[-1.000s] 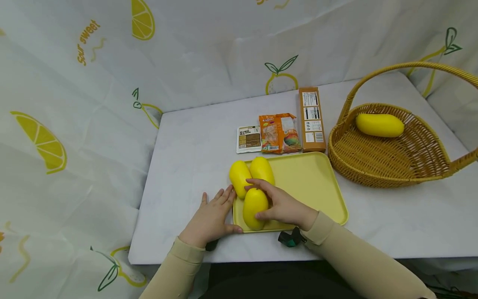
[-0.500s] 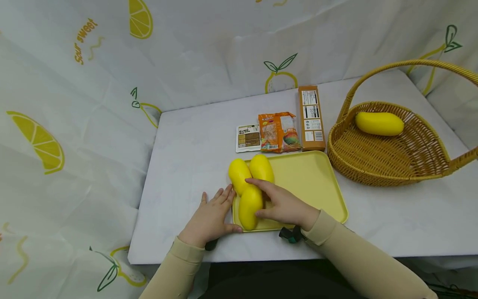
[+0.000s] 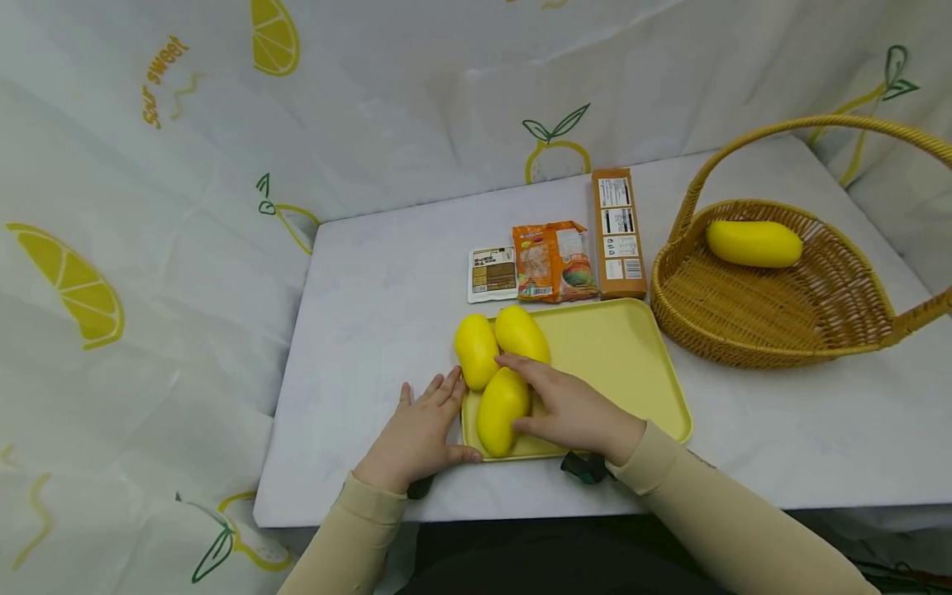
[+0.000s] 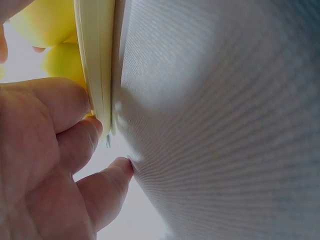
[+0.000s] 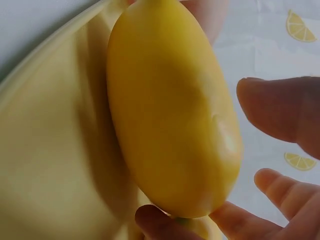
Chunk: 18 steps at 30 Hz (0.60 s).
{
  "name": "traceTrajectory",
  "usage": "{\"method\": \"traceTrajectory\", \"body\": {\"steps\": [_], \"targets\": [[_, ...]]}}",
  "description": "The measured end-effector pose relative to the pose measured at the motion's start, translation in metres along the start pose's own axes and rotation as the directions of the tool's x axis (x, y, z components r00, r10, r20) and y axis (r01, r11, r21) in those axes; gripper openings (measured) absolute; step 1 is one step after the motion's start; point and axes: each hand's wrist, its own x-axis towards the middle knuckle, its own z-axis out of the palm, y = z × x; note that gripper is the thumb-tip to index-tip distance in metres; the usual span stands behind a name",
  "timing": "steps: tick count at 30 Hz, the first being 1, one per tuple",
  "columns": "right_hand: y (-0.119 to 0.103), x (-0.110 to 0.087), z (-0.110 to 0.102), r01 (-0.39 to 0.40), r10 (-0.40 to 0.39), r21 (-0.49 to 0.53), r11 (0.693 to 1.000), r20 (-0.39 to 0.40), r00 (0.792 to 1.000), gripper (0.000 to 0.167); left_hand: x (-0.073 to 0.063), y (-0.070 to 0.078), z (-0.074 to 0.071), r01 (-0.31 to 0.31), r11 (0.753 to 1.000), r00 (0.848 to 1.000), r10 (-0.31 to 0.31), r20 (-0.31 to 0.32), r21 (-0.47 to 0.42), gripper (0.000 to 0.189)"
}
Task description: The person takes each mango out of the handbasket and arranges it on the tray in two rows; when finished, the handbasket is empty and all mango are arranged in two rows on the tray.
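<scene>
Three yellow mangoes lie at the left end of a pale yellow tray (image 3: pixel 613 359): a near mango (image 3: pixel 502 413), a back-left mango (image 3: pixel 476 352) and a back-right mango (image 3: pixel 522 334). My right hand (image 3: pixel 576 409) arches loosely beside the near mango. The right wrist view shows its thumb (image 5: pixel 280 110) apart from that mango (image 5: pixel 172 110), with fingertips touching or close to its end. Spread along the tray's left edge, my left hand (image 3: pixel 416 434) has straight fingers. In the left wrist view, its fingertips meet the tray's rim (image 4: pixel 95 65).
Behind the tray lie a small white-and-brown packet (image 3: pixel 492 274), an orange bag (image 3: pixel 554 261) and a long brown box (image 3: pixel 620 235). A handled wicker basket (image 3: pixel 744 318) on the right holds another mango (image 3: pixel 754 244). A patterned cloth (image 3: pixel 387 107) hangs behind the table.
The near mango has shifted slightly left and now leans with its top to the right. My right hand has edged a little to the right. The left hand stays at the tray edge.
</scene>
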Motion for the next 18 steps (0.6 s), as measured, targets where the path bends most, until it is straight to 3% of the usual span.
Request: {"method": "traceTrajectory", "body": {"steps": [9,18], "targets": [[0.0019,-0.0005,0.0006,-0.028,0.028,-0.001,1.000,0.021,0.999,0.091,-0.0014,-0.0015,0.0002,-0.002,1.000,1.000,0.002,0.001,-0.005,0.121],[0.0042,-0.0073,-0.0075,-0.058,0.058,0.009,0.998,-0.008,0.998,0.091,-0.0011,-0.0027,0.0014,-0.004,1.000,1.000,0.004,0.002,-0.015,0.121]]}}
